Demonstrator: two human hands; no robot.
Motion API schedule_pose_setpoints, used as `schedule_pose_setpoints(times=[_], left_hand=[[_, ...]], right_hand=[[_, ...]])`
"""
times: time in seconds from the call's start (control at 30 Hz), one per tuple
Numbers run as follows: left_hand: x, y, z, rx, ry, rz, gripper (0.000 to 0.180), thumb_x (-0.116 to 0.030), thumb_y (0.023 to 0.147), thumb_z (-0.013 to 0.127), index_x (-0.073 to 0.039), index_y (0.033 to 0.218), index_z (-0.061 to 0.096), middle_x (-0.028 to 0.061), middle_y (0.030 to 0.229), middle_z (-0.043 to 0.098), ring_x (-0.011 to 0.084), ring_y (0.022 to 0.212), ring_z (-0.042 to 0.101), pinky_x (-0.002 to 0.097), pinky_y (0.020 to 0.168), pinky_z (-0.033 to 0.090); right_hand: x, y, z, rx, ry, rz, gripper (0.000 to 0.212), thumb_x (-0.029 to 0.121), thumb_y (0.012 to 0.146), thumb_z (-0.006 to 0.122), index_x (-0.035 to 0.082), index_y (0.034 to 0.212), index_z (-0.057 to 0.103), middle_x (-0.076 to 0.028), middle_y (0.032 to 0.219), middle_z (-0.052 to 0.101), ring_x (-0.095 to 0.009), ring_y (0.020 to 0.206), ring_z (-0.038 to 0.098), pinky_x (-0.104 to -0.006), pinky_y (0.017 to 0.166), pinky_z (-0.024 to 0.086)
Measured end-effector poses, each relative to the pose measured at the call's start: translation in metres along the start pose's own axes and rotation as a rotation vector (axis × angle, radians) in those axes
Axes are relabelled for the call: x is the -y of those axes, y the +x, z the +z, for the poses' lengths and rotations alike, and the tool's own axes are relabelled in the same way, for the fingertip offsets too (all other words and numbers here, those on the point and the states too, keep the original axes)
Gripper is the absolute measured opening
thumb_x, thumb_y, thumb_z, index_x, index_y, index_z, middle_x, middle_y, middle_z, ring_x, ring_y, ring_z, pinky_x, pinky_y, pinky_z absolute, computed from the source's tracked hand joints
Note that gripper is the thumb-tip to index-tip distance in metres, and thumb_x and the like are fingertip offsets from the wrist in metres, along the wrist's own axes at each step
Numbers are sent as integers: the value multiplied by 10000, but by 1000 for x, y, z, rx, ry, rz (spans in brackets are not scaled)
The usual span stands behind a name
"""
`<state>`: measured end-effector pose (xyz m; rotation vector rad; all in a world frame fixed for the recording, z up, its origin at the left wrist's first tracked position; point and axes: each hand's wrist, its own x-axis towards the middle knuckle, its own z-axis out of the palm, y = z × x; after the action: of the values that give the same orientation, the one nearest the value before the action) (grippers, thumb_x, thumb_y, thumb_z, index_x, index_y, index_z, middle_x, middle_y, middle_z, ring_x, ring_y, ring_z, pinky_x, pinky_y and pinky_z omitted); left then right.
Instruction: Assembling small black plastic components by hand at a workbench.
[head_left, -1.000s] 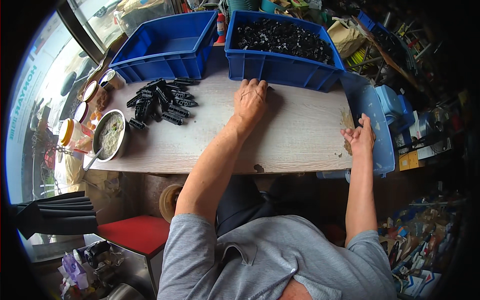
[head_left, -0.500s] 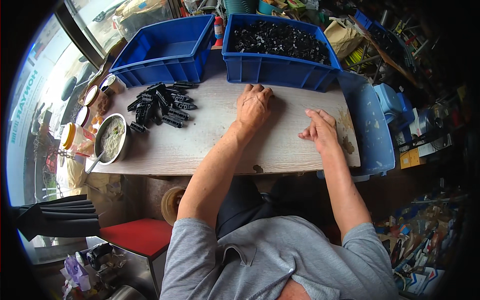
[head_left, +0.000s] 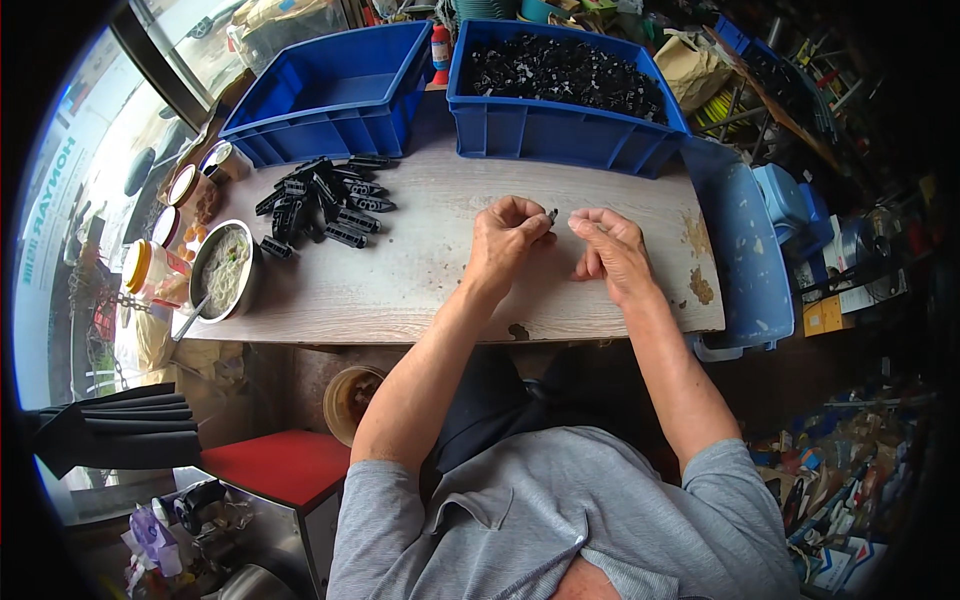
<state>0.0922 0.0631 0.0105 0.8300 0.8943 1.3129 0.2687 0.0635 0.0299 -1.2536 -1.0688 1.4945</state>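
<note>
Over the middle of the table (head_left: 400, 270), my left hand (head_left: 505, 245) pinches a small dark part (head_left: 553, 214) between thumb and fingertips. Its exact kind is too small to make out. Just to the right, my right hand (head_left: 615, 250) is held close to that part, thumb and fingers drawn together; whatever they may hold is hidden. A small gap separates the two hands. On the left half of the table lies a loose pile of black ribbed plastic pieces (head_left: 320, 200), away from both hands.
At the back, a blue bin (head_left: 560, 135) is filled with small black parts; another blue bin (head_left: 310, 125) stands left of it. A bowl of noodles (head_left: 250, 290) with a spoon and several jars (head_left: 140, 265) line the left edge. A blue tub (head_left: 740, 250) adjoins the right edge.
My left hand has come back from near the filled bin and lifted the small part into view. My right hand has shifted left toward it, its fingers drawing in.
</note>
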Motion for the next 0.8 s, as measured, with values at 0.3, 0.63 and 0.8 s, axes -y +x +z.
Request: schedule_pose_setpoints(times=[0.3,0.63,0.8], left_hand=[[-8,-16,-9,116,22,-52,66,-58,883,659,-13,892,611,45,804,636,129,727,642,244,688,525],[-42,-70,-96,-601,1295,761,327,85,771,606,-43,1069,651,147,1139,606,313,1079,569,389,869,506],[-67,-75,-166,-554,1718,696,413,45,746,624,-64,1145,628,128,1198,624,366,1194,538,437,983,457]], right_hand=[[-4,2,8,163,-111,-40,305,276,839,755,42,986,626,-5,456,459,-122,361,441,-304,430,478],[-6,-3,6,211,-12,-69,183,222,878,700,87,845,581,-7,472,461,-130,391,490,-323,439,525],[-8,-2,9,197,3,-64,186,228,877,701,92,839,581,-7,477,465,-131,397,502,-321,426,520]])
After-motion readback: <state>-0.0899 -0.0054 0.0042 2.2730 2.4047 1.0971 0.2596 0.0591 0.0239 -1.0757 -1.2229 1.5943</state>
